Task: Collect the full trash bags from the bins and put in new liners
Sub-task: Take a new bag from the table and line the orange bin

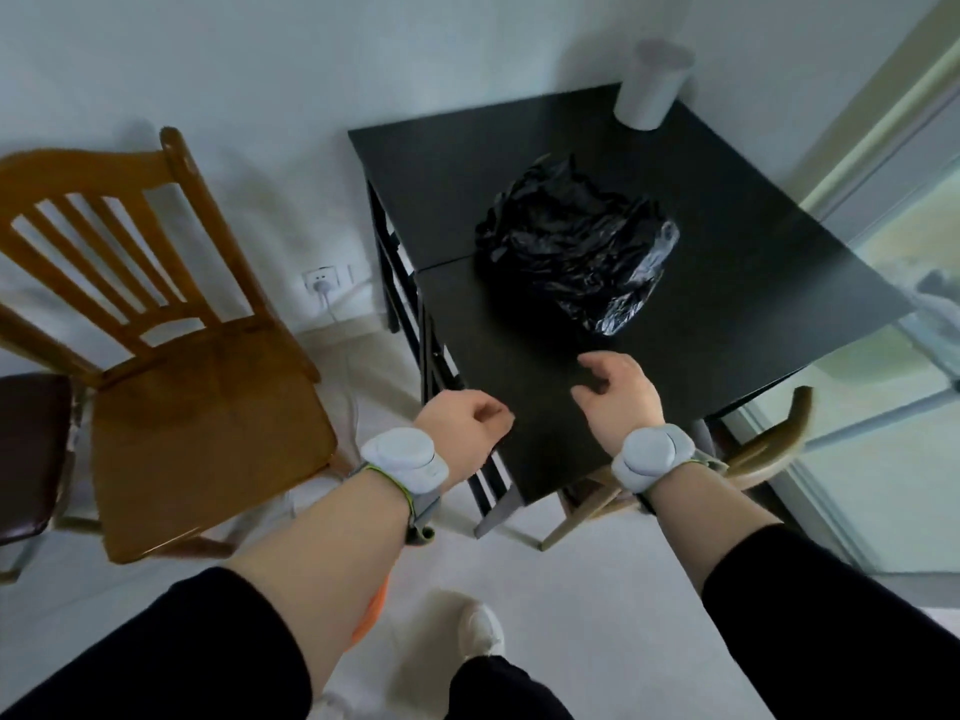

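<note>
Bare left hand, right hand; beyond, crinkled glossy black trash bag.

1. From where I stand, no text, label, brand, number or sign can be read on anything; the surfaces show no writing; some parts are blurred.

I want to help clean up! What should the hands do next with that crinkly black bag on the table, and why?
Probably reach the right hand forward and take hold of the black bag. It lies loose on the black table just beyond that hand's fingers, and both the right and left hand hold nothing.
</note>
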Demonstrator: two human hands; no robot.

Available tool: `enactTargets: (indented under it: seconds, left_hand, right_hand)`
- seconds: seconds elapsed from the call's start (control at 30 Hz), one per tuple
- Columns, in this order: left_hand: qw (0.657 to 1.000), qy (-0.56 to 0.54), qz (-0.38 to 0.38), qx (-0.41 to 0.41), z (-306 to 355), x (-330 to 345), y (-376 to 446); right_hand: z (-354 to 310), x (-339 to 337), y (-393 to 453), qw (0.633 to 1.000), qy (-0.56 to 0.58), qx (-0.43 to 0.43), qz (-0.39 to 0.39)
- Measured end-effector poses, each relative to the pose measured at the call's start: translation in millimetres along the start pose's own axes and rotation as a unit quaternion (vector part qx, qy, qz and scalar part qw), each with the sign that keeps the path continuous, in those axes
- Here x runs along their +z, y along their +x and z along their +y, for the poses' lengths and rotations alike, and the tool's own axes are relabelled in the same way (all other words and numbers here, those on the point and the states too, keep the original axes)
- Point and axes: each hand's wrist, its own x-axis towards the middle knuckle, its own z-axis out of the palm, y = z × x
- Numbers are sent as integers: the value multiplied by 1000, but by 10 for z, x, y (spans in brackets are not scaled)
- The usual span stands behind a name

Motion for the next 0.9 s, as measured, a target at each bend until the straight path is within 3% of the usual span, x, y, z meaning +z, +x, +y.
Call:
enactTargets:
  seconds: [0.13, 0.2, 0.33, 0.47, 0.6, 0.73, 0.8, 0.9]
  left_hand:
    - [1000, 21, 6, -6, 336, 164, 252]
    - [1000, 18, 12, -14, 447, 195, 360]
    - [999, 26, 28, -22, 575, 209, 552]
    - [998, 20, 48, -38, 615, 216, 676]
    - [995, 1, 69, -66, 642, 268, 779]
    - [991, -20, 80, -101, 636, 356, 841]
    - [980, -121, 67, -142, 660, 364, 822]
    - [932, -283, 110, -198, 649, 331, 802]
  right_hand:
    - [-36, -216, 572, 996, 77, 41, 27]
    - [-83, -280, 865, 982, 169, 77, 34]
    - [-108, -358, 1352, 885, 431, 179, 14]
    - [-50, -328, 1641, 828, 515, 220, 19]
    - [-7, -230, 1478, 865, 448, 226, 1]
    - [117, -158, 1077, 877, 435, 196, -58]
    - [124, -181, 880, 883, 431, 151, -111]
    - [109, -219, 710, 894, 396, 96, -187]
